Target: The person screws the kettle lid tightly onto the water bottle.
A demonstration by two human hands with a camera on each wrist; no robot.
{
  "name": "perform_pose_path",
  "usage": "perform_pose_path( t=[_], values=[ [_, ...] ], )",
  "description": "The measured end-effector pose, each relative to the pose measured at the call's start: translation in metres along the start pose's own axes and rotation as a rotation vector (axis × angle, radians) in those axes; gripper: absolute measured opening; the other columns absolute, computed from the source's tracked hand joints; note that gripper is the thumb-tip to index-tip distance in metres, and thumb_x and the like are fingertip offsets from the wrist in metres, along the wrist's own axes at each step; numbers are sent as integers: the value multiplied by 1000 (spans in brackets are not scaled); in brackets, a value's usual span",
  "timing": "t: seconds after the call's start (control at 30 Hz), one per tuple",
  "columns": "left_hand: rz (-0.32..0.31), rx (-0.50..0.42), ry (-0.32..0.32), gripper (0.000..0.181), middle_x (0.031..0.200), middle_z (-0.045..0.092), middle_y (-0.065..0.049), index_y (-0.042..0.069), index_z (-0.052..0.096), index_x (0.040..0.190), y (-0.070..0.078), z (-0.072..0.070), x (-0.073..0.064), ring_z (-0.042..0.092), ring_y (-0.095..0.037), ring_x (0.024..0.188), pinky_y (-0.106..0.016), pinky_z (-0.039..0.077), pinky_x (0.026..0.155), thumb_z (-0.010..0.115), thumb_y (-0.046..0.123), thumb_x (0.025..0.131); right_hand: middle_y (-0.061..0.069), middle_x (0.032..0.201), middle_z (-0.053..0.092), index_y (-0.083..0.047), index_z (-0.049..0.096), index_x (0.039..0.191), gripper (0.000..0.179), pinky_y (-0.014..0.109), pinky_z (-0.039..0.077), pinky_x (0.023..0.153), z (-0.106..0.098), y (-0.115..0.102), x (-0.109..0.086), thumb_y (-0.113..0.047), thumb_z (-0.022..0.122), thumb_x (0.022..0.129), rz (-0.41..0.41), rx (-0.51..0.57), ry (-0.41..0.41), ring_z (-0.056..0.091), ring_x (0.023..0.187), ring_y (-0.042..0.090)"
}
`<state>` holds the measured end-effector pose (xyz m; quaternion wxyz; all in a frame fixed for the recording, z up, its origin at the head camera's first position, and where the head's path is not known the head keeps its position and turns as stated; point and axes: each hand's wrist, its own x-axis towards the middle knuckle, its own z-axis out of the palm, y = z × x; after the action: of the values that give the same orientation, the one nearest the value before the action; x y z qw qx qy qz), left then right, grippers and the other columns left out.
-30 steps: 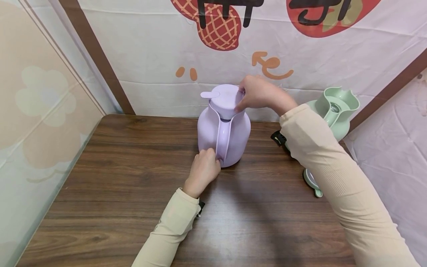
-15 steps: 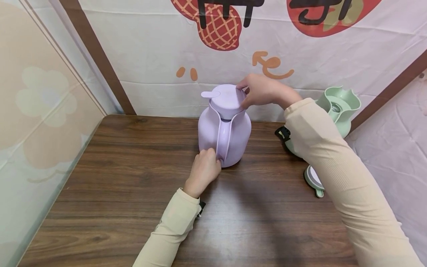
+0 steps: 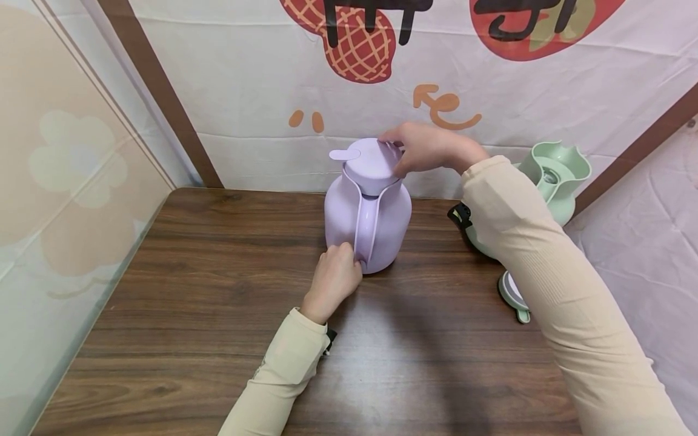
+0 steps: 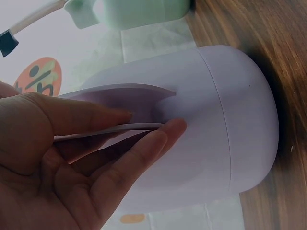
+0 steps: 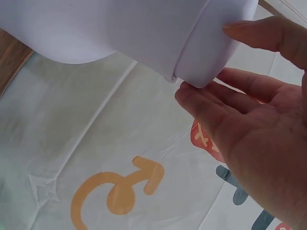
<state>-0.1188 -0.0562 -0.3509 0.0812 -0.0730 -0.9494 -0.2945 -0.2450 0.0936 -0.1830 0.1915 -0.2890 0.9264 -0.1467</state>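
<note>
The left hand (image 3: 337,270) pinches a flared edge of the handle (image 3: 366,227) low down, between thumb and fingers; just beyond that hand the lilac jug (image 3: 392,224) stands upright on the table (image 3: 218,254), its smooth belly probably stiff and slick, a poor place to hold; its weight cannot be judged, as the inside is hidden, so the handle at the left hand's thumb looks the surest grip; above that hand, the flat tab (image 3: 345,155) juts leftward and seems too thin to pull hard on; the lid (image 3: 371,160), likely light and rigid, is gripped at its right side between thumb and fingers of the right hand (image 3: 431,148), where fingertips might slip; right of that hand, partly behind the sleeve, stands a green jug (image 3: 564,206).
</note>
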Motion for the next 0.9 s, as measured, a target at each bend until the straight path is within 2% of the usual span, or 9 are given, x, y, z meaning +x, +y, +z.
perform_pose_path(
  t=[0.1,0.4,0.53,0.7,0.9],
  values=[
    [3,3,0,15,60,57,-21,-3,53,58,0,0,0,56,-39,54,-48,44,53,57,-3,72,13,113,52,-1,44,131,61,32,35,81,1,0,-1,-4,62,73,-4,8,3,44,97,22],
    [-2,2,-3,15,60,57,-21,-3,52,58,0,0,0,56,-38,54,-48,44,53,56,-3,72,14,115,53,0,47,129,59,34,37,82,1,-2,-3,-4,64,73,17,26,8,46,102,24],
    [0,5,-7,14,60,57,-21,-3,53,59,0,0,0,57,-38,54,-47,44,53,57,-3,72,14,106,56,1,54,118,46,34,38,79,2,-3,-4,-5,65,73,4,14,24,48,96,24],
    [4,8,-12,14,60,57,-20,-3,53,59,0,0,0,56,-37,54,-47,44,53,57,-3,73,10,88,54,0,59,96,26,31,36,68,4,-6,-5,-7,67,73,-7,-40,49,46,79,21],
    [-2,6,-12,15,61,57,-21,-3,53,58,0,-1,0,57,-38,55,-47,44,53,56,-3,73,9,87,54,0,61,97,27,32,36,67,4,-9,-6,-11,69,73,25,-99,66,45,78,21]
  ],
)
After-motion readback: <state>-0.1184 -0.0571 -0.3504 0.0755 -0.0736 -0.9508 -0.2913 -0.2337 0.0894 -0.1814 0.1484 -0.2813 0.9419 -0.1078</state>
